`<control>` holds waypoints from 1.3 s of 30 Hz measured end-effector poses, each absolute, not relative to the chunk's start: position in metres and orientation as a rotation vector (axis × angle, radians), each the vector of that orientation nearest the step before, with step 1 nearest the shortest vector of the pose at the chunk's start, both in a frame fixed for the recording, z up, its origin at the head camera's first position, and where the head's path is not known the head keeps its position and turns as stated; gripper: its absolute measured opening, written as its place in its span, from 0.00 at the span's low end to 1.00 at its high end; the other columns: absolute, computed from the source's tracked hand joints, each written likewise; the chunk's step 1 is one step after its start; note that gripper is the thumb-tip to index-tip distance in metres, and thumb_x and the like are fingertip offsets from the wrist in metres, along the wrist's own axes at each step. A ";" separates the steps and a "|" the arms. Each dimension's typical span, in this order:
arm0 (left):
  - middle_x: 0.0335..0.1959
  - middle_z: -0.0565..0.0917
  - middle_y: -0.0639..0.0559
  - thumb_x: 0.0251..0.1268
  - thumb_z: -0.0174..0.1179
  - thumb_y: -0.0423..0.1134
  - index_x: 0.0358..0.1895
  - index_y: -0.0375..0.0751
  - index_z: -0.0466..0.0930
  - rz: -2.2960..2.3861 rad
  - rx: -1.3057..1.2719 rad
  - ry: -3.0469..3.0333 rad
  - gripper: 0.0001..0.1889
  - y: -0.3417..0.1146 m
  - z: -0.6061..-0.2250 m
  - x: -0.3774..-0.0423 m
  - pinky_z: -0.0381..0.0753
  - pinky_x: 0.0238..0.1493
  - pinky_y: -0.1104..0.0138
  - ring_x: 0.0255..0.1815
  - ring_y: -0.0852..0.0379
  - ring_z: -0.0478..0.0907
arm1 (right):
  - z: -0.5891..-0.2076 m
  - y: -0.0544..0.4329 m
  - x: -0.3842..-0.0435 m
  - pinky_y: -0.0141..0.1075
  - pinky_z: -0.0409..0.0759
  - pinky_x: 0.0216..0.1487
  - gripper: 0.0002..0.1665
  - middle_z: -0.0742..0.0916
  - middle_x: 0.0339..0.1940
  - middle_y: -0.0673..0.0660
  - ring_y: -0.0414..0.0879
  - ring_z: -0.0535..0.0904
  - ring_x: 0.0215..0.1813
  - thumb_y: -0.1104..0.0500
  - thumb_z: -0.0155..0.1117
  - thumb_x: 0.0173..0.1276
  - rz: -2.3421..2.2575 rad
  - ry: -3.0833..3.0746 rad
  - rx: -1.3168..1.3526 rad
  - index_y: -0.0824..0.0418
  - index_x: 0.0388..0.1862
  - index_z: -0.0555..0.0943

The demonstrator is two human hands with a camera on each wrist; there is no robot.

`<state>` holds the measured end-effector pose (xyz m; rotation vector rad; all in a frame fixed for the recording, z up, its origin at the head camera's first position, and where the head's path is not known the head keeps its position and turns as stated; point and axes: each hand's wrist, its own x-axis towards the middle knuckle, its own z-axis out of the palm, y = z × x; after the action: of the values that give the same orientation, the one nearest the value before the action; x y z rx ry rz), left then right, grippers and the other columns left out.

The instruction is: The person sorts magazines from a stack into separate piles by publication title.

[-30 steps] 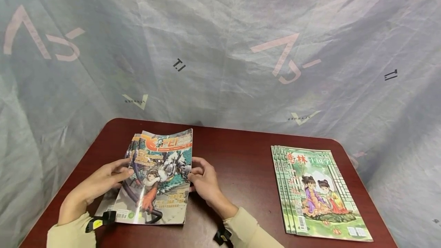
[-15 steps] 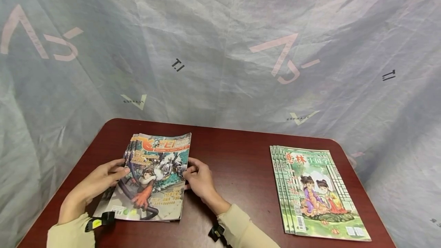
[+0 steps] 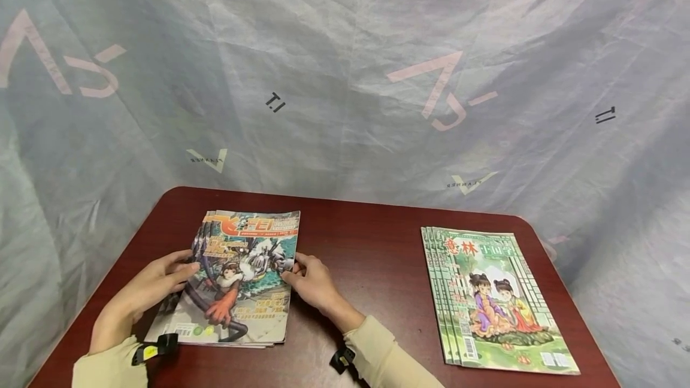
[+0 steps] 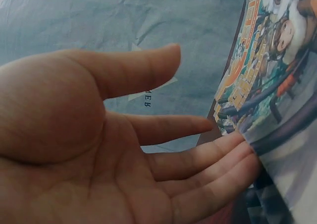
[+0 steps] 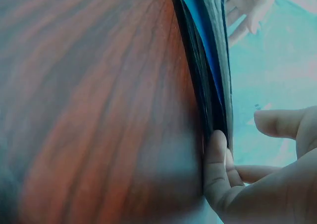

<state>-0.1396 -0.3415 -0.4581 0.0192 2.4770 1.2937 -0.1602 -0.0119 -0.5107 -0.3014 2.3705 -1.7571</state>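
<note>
A stack of comic magazines (image 3: pixel 242 280), the top cover showing a figure with a red glove, lies on the left of the table in the head view, its left edges slightly fanned. My left hand (image 3: pixel 153 283) is at the stack's left edge. In the left wrist view its fingers (image 4: pixel 213 169) extend to the magazine's edge, the thumb held apart. My right hand (image 3: pixel 315 283) is at the right edge. The right wrist view shows its fingertips (image 5: pixel 216 147) against the edges of the pages (image 5: pixel 213 50), with the thumb raised off the cover.
Several green magazines (image 3: pixel 507 304) lie fanned in a second stack on the right of the dark red table (image 3: pixel 366 256). A grey printed cloth (image 3: pixel 334 76) hangs behind the table and at both sides.
The top comic magazine has come down flatter and lined up more closely with those beneath it. My right hand moved slightly left with it; my left hand barely shifted.
</note>
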 end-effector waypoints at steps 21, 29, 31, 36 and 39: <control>0.74 0.66 0.12 0.95 0.46 0.44 0.82 0.10 0.47 1.216 0.028 2.516 0.38 -0.338 -0.459 -0.145 0.83 0.66 0.38 0.71 0.20 0.74 | -0.511 -0.006 -0.161 0.29 0.71 0.38 0.36 0.82 0.34 0.50 0.35 0.72 0.30 0.63 0.74 0.74 -1.595 2.471 -0.372 0.81 0.74 0.76; 0.74 0.65 0.11 0.95 0.47 0.48 0.83 0.12 0.47 1.130 0.007 2.561 0.40 -0.329 -0.459 -0.150 0.80 0.65 0.32 0.74 0.16 0.69 | -0.506 -0.001 -0.154 0.29 0.76 0.38 0.34 0.88 0.34 0.55 0.35 0.76 0.30 0.64 0.74 0.72 -1.610 2.486 -0.349 0.81 0.71 0.79; 0.75 0.63 0.10 0.95 0.47 0.49 0.83 0.12 0.47 1.079 -0.011 2.594 0.41 -0.326 -0.458 -0.150 0.78 0.66 0.30 0.75 0.15 0.66 | -0.506 -0.001 -0.152 0.29 0.76 0.39 0.34 0.88 0.36 0.54 0.35 0.76 0.32 0.63 0.74 0.73 -1.600 2.479 -0.356 0.81 0.72 0.78; 0.78 0.56 0.08 0.92 0.51 0.50 0.83 0.11 0.47 0.936 -0.028 2.722 0.43 -0.310 -0.456 -0.154 0.68 0.70 0.23 0.77 0.09 0.56 | -0.514 0.006 -0.154 0.32 0.81 0.43 0.36 0.87 0.38 0.51 0.37 0.79 0.36 0.58 0.72 0.77 -1.576 2.501 -0.405 0.79 0.75 0.76; 0.79 0.50 0.06 0.90 0.53 0.48 0.84 0.11 0.43 0.910 -0.078 2.769 0.45 -0.295 -0.457 -0.156 0.59 0.72 0.19 0.77 0.05 0.48 | -0.537 0.020 -0.164 0.34 0.82 0.48 0.37 0.86 0.39 0.45 0.35 0.80 0.40 0.51 0.71 0.80 -1.524 2.596 -0.435 0.73 0.77 0.78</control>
<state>-0.1559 -0.2945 -0.4574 -0.0778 2.7690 0.9104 -0.1639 0.0195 -0.5371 -0.4352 2.5964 -1.5242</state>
